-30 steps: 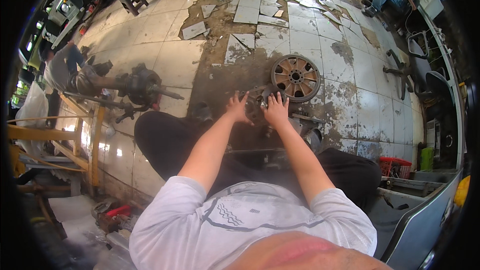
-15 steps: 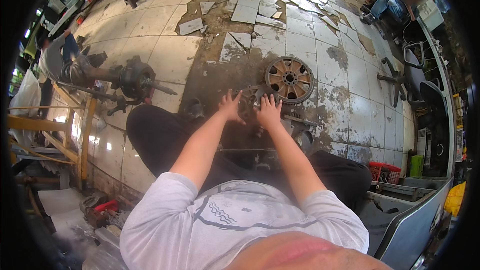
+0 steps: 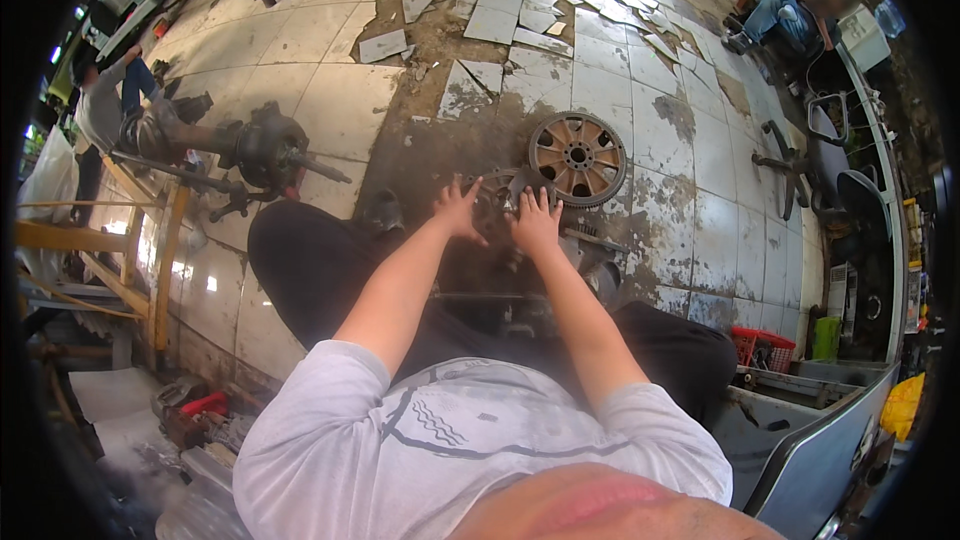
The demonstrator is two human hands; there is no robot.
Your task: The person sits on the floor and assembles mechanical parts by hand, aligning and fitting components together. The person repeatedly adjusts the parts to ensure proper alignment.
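A dark, greasy metal part (image 3: 497, 190) with a rounded edge lies on the floor between my legs. My left hand (image 3: 459, 212) rests along its left side, fingers spread. On its right side is my right hand (image 3: 535, 223), fingers stretched out over the dark metal. Both hands look open, though shadow hides how much of the part they touch and most of its shape. Just beyond my right hand lies a flywheel (image 3: 578, 158) with a toothed rim and rusty brown face. A toothed metal piece (image 3: 594, 238) sits right of my right hand, partly hidden by my forearm.
Left stands a large greasy axle assembly (image 3: 268, 152) near a yellow frame (image 3: 170, 275). Broken tiles (image 3: 493, 20) litter the floor ahead. A red basket (image 3: 765, 348) and a grey metal cabinet (image 3: 790, 430) are at right. Other people sit at far left and far right.
The view has shifted slightly. Both hands stay at the dark metal part, with hardly any movement of the fingers.
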